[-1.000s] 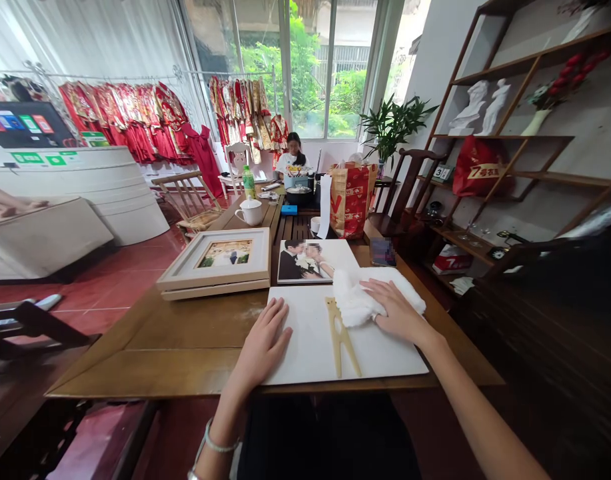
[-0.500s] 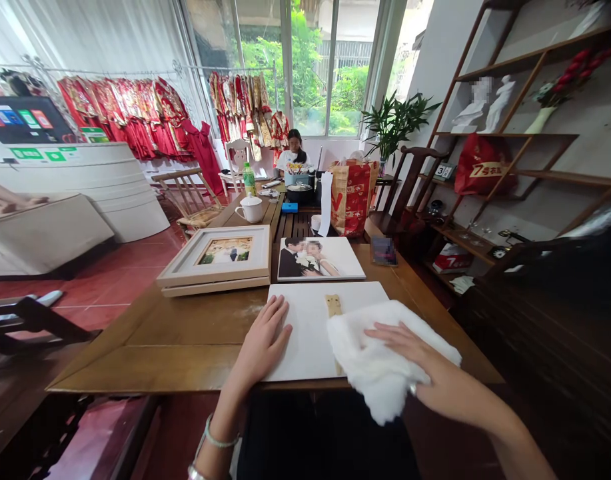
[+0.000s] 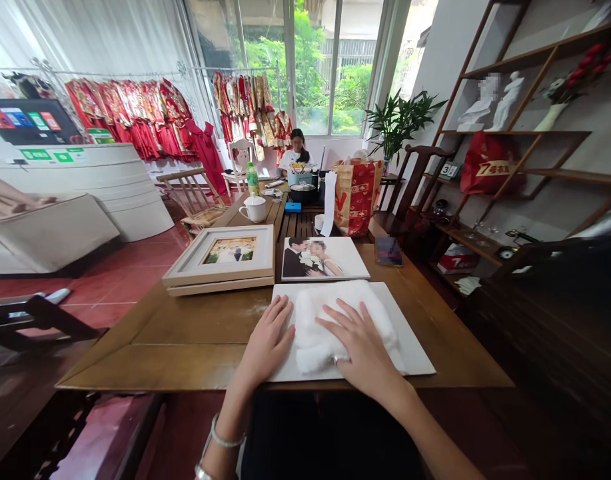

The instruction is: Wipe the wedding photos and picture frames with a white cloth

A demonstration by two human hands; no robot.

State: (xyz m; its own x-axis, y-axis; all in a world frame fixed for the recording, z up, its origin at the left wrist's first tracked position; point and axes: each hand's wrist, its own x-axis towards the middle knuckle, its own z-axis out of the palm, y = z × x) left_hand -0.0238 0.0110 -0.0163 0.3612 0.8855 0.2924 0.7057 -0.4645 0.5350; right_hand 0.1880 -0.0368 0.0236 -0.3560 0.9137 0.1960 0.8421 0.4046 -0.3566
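Cloth, white, thick and fluffy, lies on the board, covering its middle from the far edge almost to the near one. It looks soft and plush, bunched into loose, puffy folds, with rounded, uneven borders and faint grey shadows between the humps. The board itself is flat, white and straight-edged, with a bare strip along its left side and a wider bare wedge at its right.

My right hand rests on the cloth above the middle of the board, palm down, fingers extended and spread wide. My left hand lies palm down on the board's left edge, fingers straight and close together, thumb pointing out toward the cloth; it grips nothing. A pale bracelet circles that wrist, on the near side of the board.

The board lies on the brown tabletop. Just beyond its far edge is a photo of a couple; beyond it to the left is a pale frame around a smaller picture. Farther beyond the board stand a white cup and, more to the right, a red-and-tan bag.
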